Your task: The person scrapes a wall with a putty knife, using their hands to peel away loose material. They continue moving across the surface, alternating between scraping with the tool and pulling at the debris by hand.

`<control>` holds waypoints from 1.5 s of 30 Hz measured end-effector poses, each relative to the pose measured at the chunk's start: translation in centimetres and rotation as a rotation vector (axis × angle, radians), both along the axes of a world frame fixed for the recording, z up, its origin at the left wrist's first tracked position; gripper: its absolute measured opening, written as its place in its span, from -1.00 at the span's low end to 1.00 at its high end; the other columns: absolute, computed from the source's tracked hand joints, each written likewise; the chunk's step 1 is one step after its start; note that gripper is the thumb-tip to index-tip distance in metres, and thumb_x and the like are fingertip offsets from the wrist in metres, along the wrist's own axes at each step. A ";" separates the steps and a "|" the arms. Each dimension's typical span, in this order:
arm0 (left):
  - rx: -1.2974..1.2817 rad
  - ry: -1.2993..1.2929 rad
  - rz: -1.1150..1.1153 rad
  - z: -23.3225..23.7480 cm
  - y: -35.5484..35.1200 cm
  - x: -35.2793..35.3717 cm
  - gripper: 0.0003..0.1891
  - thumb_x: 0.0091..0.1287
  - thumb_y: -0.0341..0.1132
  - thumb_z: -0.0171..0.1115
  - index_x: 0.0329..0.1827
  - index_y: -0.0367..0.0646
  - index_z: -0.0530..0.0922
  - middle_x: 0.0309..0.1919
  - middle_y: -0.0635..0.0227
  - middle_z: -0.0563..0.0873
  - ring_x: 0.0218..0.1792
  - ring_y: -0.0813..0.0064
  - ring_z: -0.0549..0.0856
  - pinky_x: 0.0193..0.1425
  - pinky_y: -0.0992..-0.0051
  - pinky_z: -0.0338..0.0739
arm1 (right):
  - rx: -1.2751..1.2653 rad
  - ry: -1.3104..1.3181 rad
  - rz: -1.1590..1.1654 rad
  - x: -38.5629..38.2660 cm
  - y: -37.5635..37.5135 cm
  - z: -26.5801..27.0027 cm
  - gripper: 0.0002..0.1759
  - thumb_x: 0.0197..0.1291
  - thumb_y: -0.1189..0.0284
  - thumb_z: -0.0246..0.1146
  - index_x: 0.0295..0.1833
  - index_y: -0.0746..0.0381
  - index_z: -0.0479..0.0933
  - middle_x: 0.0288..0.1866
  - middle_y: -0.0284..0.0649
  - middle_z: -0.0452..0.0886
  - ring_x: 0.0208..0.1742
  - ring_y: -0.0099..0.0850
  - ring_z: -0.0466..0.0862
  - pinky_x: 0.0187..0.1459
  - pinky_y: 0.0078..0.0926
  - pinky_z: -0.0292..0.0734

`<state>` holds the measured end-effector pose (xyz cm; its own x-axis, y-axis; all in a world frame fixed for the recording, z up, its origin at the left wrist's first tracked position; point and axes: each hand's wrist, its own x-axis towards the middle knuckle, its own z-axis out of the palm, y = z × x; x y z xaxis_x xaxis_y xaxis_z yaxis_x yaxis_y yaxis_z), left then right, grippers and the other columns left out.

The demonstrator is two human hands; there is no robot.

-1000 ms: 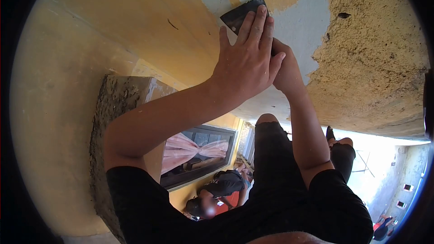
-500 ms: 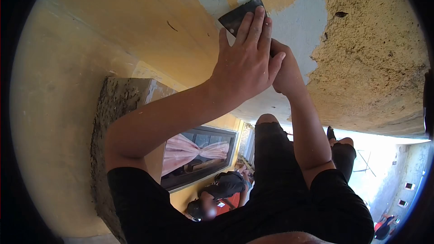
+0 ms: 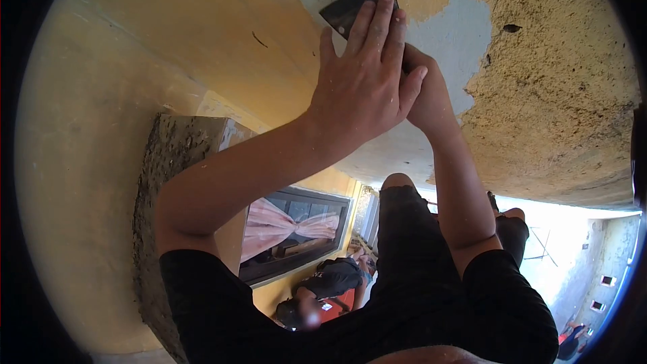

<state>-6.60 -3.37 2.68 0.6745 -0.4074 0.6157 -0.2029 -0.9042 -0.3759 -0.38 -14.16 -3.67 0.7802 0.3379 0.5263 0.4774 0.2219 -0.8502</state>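
Observation:
A dark, wide-bladed scraper [image 3: 352,9] lies against the yellow wall [image 3: 222,34], at the border of peeling paint and a pale bare patch [image 3: 448,34]. My left hand [image 3: 360,84] rests on the blade with its fingers stretched out flat and its thumb spread to the right. Behind it, my right hand [image 3: 429,87] is closed around what appears to be the scraper's handle. The left hand covers the handle and most of the right fingers.
Rough, crumbling plaster [image 3: 552,67] spreads to the right of the pale patch. A ledge [image 3: 178,138] with a broken face juts out at left. Below are a window [image 3: 296,229] with a pink curtain and a person in dark clothes [image 3: 330,280]. More people show at far lower right.
The scraper and both my hands have slid a short way up the wall and slightly left. My left fingers still lie flat on the blade.

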 end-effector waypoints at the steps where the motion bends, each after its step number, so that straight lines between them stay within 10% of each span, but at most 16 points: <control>1: 0.003 0.033 0.019 -0.2 -0.2 -0.3 -0.35 0.44 0.01 0.04 0.36 -0.41 0.40 0.44 -0.16 0.33 0.42 0.03 0.40 0.22 -0.10 0.33 | -0.018 -0.026 -0.007 0.1 -0.1 -0.8 -0.72 0.25 0.40 0.23 -0.07 0.41 0.56 -0.33 -0.03 0.70 -0.32 -0.39 0.63 -0.22 -0.36 0.55; 11: 0.040 0.295 0.095 -3.8 -1.4 -1.7 -0.32 0.47 0.05 -0.01 0.42 -0.39 0.33 0.49 -0.12 0.24 0.46 0.05 0.34 0.27 -0.24 0.35 | -0.174 0.166 0.059 -1.6 -1.6 -6.5 -0.62 0.17 0.50 0.29 0.09 0.45 0.52 -0.09 -0.05 0.71 -0.08 -0.44 0.65 -0.06 -0.42 0.58; 22: 0.061 0.285 0.111 -3.2 -1.2 -1.3 -0.32 0.48 0.03 -0.02 0.43 -0.40 0.31 0.49 -0.13 0.24 0.47 0.04 0.32 0.28 -0.23 0.33 | -0.100 0.075 0.005 -1.1 -0.9 -5.4 -0.71 0.21 0.42 0.27 -0.05 0.42 0.55 -0.27 0.06 0.70 -0.30 -0.19 0.70 -0.19 -0.32 0.56; 45: 0.035 0.167 0.082 -2.0 -0.7 -0.9 -0.34 0.48 0.05 -0.02 0.38 -0.39 0.41 0.46 -0.09 0.32 0.45 0.10 0.36 0.28 -0.23 0.30 | -0.056 0.121 0.066 -0.7 -0.5 -3.2 -0.76 0.22 0.42 0.26 -0.16 0.43 0.56 -0.38 -0.05 0.68 -0.38 -0.41 0.59 -0.24 -0.36 0.53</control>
<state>-7.51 -4.09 0.65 0.7978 -0.3666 0.4786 -0.1917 -0.9070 -0.3750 -1.08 -14.65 -6.91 0.8120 0.4168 0.4086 0.3565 0.2002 -0.9126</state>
